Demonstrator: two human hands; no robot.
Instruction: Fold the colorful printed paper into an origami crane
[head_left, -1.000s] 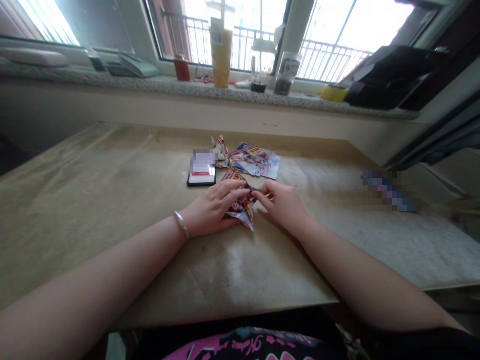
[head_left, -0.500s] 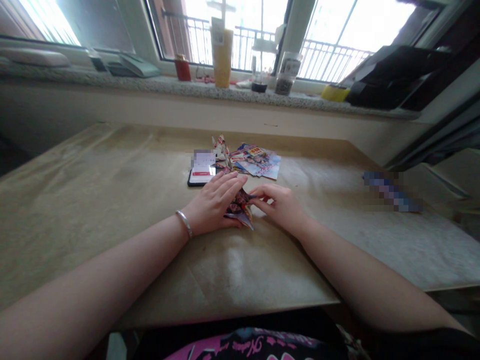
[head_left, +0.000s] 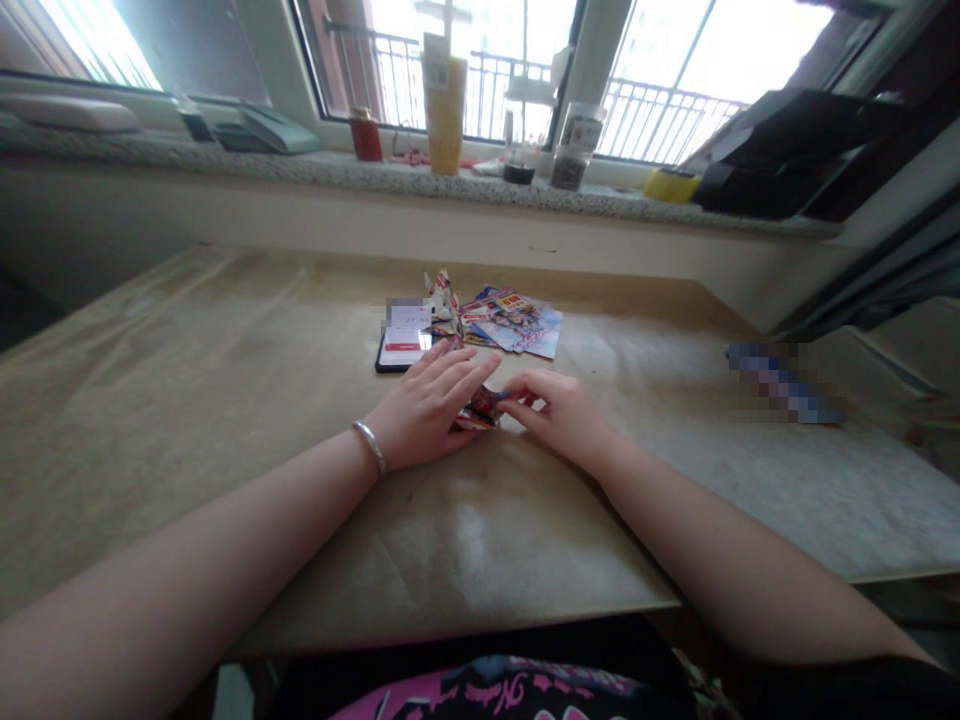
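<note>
A colourful printed piece of folded paper (head_left: 486,406) lies on the table between my hands, largely covered by them. My left hand (head_left: 429,400), with a silver bangle at the wrist, rests over its left part. The fingers are stretched forward and the thumb lies along the near side, holding the paper. From the right, my right hand (head_left: 551,408) pinches the paper's right edge between thumb and fingertips. Just beyond my left fingertips lies a phone (head_left: 405,345) with a lit screen. Beside it stands a pointed folded paper piece (head_left: 444,296).
Several printed sheets (head_left: 529,325) are fanned out behind my hands. A blurred blue item (head_left: 784,385) lies at the table's right. On the stone windowsill (head_left: 315,170) stand a red jar (head_left: 366,135), a yellow container (head_left: 445,120), a clear jar (head_left: 577,145) and a black bag (head_left: 780,160).
The near flap of the paper, which stuck out toward me with a pointed corner, is now folded in. My left thumb has shifted slightly forward; my right hand keeps its pinch.
</note>
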